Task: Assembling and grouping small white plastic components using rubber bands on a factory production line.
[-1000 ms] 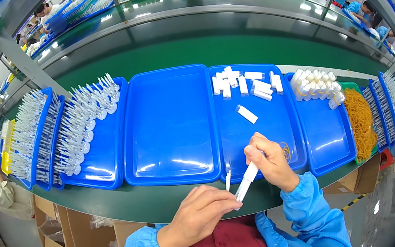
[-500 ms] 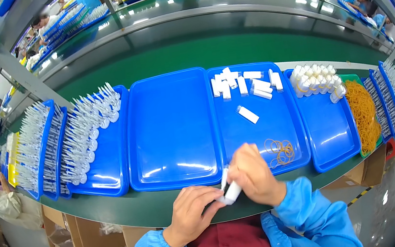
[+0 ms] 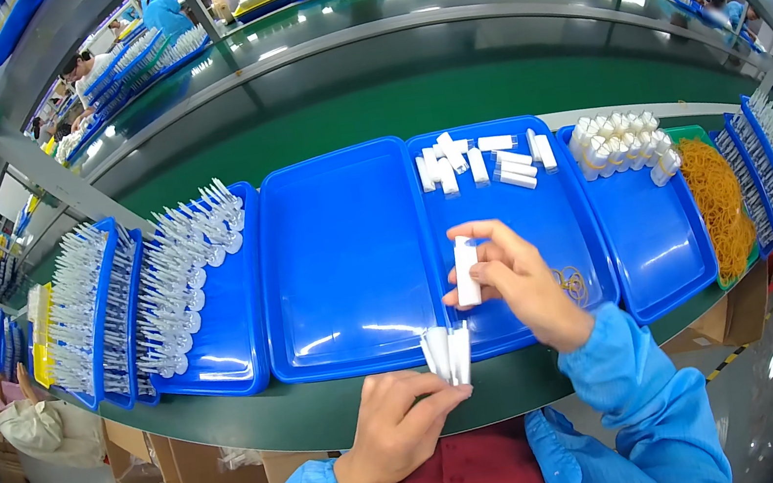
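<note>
My left hand (image 3: 408,426), near the table's front edge, grips a small bunch of white tubes (image 3: 439,353) by their lower ends, the tubes standing roughly upright. Above and to the right, my right hand (image 3: 526,286) pinches one white tube with a clear end (image 3: 466,275) between thumb and fingers, over the left edge of a blue tray (image 3: 527,325). At the back of that tray lie several loose white tubes (image 3: 479,167). A few tan rubber bands (image 3: 570,285) lie near its front, partly hidden by my right hand.
A bare blue tray (image 3: 349,257) stands left of centre. Farther left, trays hold rows of clear, pointed pieces (image 3: 174,311). On the right, a blue tray (image 3: 650,254) holds banded white tubes (image 3: 615,145) beside a heap of rubber bands (image 3: 717,205). People work beyond the green conveyor (image 3: 405,91).
The loose tube lying mid-tray is gone from there, and my right hand now holds a single tube. That hand has moved up and away from my left hand, which keeps the bunch.
</note>
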A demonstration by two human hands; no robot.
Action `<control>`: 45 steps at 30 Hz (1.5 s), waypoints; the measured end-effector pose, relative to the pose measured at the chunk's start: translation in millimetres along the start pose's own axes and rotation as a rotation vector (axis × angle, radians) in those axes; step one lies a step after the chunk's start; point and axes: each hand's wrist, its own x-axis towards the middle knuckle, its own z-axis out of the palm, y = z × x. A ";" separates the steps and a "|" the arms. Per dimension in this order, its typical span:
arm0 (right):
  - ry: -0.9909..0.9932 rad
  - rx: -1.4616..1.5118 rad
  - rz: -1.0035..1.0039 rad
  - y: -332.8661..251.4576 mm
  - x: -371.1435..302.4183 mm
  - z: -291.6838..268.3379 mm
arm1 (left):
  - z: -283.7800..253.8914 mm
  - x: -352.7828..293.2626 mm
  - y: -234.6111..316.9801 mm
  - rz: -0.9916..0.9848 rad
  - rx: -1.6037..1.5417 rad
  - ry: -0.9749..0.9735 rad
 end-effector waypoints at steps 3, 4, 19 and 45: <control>0.047 -0.035 -0.046 14.9 -13.4 6.3 | -0.7 2.4 3.9 0.032 -0.017 -0.049; 0.061 -0.062 -0.077 19.8 -15.3 6.0 | 0.0 3.1 4.0 0.037 -0.028 -0.061; 0.134 -0.446 -0.246 30.2 -38.0 1.6 | -0.4 2.0 0.5 0.063 0.019 -0.172; 0.324 -1.564 -0.582 17.4 144.1 -92.9 | 6.9 -19.8 -29.8 0.008 0.318 0.031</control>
